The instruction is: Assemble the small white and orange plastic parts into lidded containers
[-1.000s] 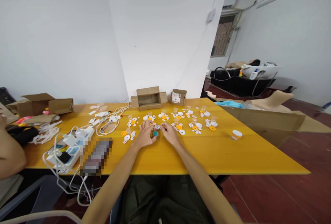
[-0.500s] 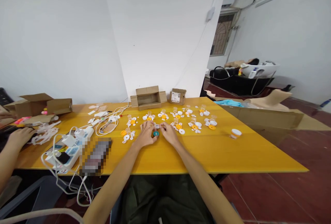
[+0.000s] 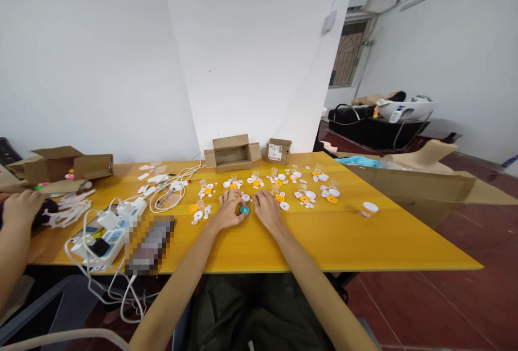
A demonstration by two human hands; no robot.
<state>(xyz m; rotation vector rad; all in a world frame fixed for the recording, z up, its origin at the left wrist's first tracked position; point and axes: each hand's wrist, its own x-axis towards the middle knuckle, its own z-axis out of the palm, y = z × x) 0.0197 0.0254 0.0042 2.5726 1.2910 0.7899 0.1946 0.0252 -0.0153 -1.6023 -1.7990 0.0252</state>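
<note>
My left hand [image 3: 229, 210] has its thumb and fingers round a small teal disc [image 3: 244, 209] near the middle of the table. Just to the right, my right hand [image 3: 267, 209] is low over the table with its fingers bent; what is under its fingertips is hidden. A white disc [image 3: 245, 198] lies between the two hands. Around them are several groups of small parts: orange discs [image 3: 332, 199], white discs [image 3: 284, 206], clear cups [image 3: 318, 168] and little white printed pieces [image 3: 208, 210].
Two open cardboard boxes [image 3: 232, 157] [image 3: 278, 151] stand by the wall. A lidded cup [image 3: 369, 209] is at the right. At the left are a power strip [image 3: 117, 232], cables, a pixelated phone [image 3: 150, 245] and another person's hand [image 3: 20, 208].
My right hand has shifted slightly right, away from the white disc, over the neighbouring parts. My left hand stays almost in place with the teal disc. The other person's hand has moved left.
</note>
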